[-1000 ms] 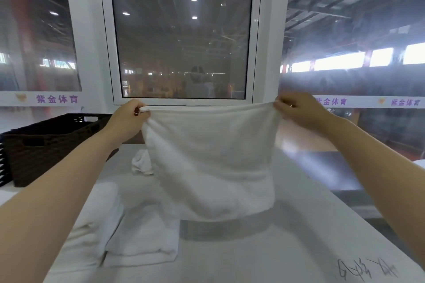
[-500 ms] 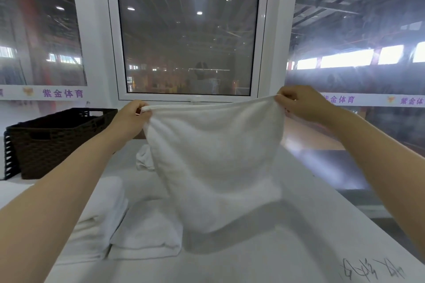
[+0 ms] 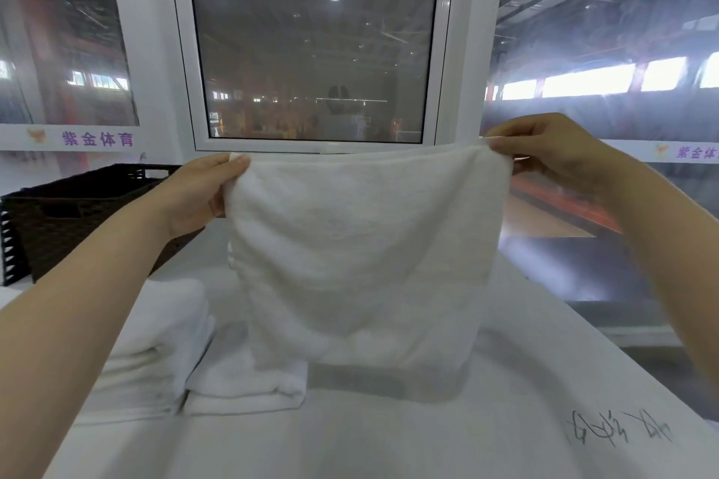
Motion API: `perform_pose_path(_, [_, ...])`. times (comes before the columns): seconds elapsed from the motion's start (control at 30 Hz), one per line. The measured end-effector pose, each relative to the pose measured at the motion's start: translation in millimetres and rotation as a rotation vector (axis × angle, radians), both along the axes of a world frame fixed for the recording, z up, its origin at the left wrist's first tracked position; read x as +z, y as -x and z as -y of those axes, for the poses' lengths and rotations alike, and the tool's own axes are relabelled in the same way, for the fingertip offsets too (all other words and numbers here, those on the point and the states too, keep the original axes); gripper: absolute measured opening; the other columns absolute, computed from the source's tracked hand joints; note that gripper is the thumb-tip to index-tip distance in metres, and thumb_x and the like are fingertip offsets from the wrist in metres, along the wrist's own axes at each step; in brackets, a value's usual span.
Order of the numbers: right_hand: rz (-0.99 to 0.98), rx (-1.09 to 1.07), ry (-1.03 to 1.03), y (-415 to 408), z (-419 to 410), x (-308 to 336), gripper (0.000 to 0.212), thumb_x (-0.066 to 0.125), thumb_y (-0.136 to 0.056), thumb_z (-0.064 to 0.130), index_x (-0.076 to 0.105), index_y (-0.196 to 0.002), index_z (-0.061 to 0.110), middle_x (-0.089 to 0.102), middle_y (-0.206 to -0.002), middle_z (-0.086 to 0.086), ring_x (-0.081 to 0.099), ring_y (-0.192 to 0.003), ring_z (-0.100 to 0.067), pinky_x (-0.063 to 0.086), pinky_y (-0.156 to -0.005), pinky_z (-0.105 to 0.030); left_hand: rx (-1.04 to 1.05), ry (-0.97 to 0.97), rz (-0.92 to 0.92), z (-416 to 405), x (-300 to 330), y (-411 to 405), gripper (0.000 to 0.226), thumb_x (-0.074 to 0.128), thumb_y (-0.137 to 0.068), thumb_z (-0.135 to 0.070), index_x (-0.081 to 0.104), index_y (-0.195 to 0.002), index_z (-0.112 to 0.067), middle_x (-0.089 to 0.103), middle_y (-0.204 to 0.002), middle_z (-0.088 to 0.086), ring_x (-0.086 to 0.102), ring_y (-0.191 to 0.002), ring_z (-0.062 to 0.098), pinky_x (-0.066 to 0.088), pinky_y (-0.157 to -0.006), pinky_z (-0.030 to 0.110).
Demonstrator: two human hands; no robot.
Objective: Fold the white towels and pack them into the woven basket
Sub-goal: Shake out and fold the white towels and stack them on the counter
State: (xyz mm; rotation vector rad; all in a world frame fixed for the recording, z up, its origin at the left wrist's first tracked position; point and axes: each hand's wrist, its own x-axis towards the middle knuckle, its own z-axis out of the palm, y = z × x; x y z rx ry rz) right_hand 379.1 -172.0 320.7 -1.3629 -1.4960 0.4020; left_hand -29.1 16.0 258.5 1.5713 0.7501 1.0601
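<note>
A white towel (image 3: 362, 257) hangs in the air in front of me, stretched flat by its top edge. My left hand (image 3: 198, 192) pinches its top left corner and my right hand (image 3: 544, 156) pinches its top right corner. The towel's bottom edge hangs just above the white table (image 3: 428, 436). Two folded white towels lie at the left: a thick one (image 3: 155, 346) and a smaller one (image 3: 249, 385) beside it. The dark brown woven basket (image 3: 74, 214) stands at the far left of the table, behind my left arm.
A white-framed window (image 3: 311, 47) rises behind the table. Black handwriting (image 3: 618, 432) marks the table's near right corner. The table's right edge drops off to the floor beyond my right arm.
Both hands have kept their hold on the corners. The towel swung toward me and has now settled to hang straight, with its bottom edge level.
</note>
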Motion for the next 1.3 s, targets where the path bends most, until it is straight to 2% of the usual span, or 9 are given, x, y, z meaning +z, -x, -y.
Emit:
perform_pose_path(0.07, [0.0,-0.006,0.003,-2,4,0,0.035,0.077,-0.069,0.031,0.075,-0.099,0.014,0.067,-0.091,-0.006,0.058,-0.073,-0.011,0.05,-0.059,-0.019,-0.013,0.011,-0.068,1,2,-1,0.029,0.064,-0.087,-0.035,0.069,-0.108,-0.015,0.073,-0.106,0.002,0.07,-0.087,0.012,0.058,-0.07,0.026])
perform_pose_path(0.17, [0.117,-0.09,0.01,-8,8,-4,0.013,0.07,-0.087,0.015,0.073,-0.099,0.019,0.048,-0.065,-0.006,0.04,-0.052,-0.011,0.036,-0.047,-0.017,0.078,-0.046,-0.316,-1,3,-7,0.018,0.061,-0.095,-0.025,0.069,-0.107,-0.014,0.067,-0.084,-0.003,0.059,-0.069,0.008,0.046,-0.065,0.022])
perform_pose_path(0.27, [0.254,-0.203,0.074,-13,3,-13,0.011,0.067,-0.091,0.015,0.074,-0.1,0.017,0.057,-0.064,-0.008,0.047,-0.045,-0.007,0.045,-0.046,-0.016,0.155,-0.096,-0.428,-2,1,-21,0.012,0.063,-0.095,-0.022,0.07,-0.102,-0.015,0.062,-0.06,-0.01,0.054,-0.052,0.002,0.045,-0.056,0.016])
perform_pose_path(0.47, [0.079,-0.256,-0.008,-24,-11,-38,0.02,0.065,-0.093,0.01,0.069,-0.107,-0.004,0.07,-0.102,-0.022,0.072,-0.076,-0.013,0.057,-0.071,-0.016,0.207,-0.057,-0.185,-4,-16,-57,0.018,0.062,-0.096,-0.015,0.063,-0.111,-0.006,0.071,-0.102,0.013,0.071,-0.076,0.011,0.06,-0.073,0.022])
perform_pose_path(0.57, [0.123,-0.297,-0.115,-27,-9,-45,0.02,0.061,-0.095,0.009,0.067,-0.108,-0.005,0.068,-0.101,-0.015,0.065,-0.067,0.009,0.047,-0.066,-0.002,0.275,-0.164,-0.057,-7,-26,-69,0.006,0.064,-0.094,-0.019,0.066,-0.097,-0.014,0.072,-0.106,0.009,0.072,-0.088,0.012,0.058,-0.084,0.026])
perform_pose_path(0.7, [-0.02,-0.204,-0.075,-40,3,-55,0.025,0.067,-0.09,0.008,0.065,-0.109,-0.008,0.069,-0.105,-0.014,0.069,-0.081,-0.004,0.054,-0.086,-0.017,0.25,-0.312,-0.047,-1,-42,-72,0.006,0.065,-0.093,-0.021,0.066,-0.088,-0.024,0.072,-0.099,0.003,0.069,-0.1,0.02,0.054,-0.094,0.032])
perform_pose_path(0.87, [-0.027,0.019,0.455,-63,33,-85,0.08,0.094,-0.046,0.041,0.067,-0.103,-0.008,0.072,-0.104,-0.019,0.071,-0.098,-0.026,0.056,-0.086,-0.024,-0.099,-0.201,-0.312,13,-78,-53,0.013,0.066,-0.091,-0.016,0.067,-0.098,-0.005,0.072,-0.095,0.008,0.069,-0.094,0.02,0.056,-0.08,0.019])
perform_pose_path(1.03, [0.084,0.142,0.935,-59,57,-138,0.019,0.069,-0.085,0.005,0.072,-0.101,-0.005,0.071,-0.109,-0.022,0.068,-0.106,-0.031,0.055,-0.088,-0.025,-0.352,-0.19,-0.816,33,-137,-30,0.002,0.072,-0.088,-0.024,0.074,-0.087,-0.023,0.073,-0.092,0.0,0.067,-0.086,0.013,0.05,-0.08,0.026])
perform_pose_path(1.3, [0.283,0.375,1.394,-26,85,-216,0.015,0.067,-0.089,0.003,0.071,-0.104,0.004,0.074,-0.088,-0.002,0.073,-0.095,-0.023,0.053,-0.085,-0.024,-0.705,-0.073,-1.098,81,-197,-15,0.025,0.072,-0.087,-0.023,0.066,-0.073,-0.042,0.063,-0.073,-0.014,0.054,-0.069,-0.002,0.04,-0.069,0.015])
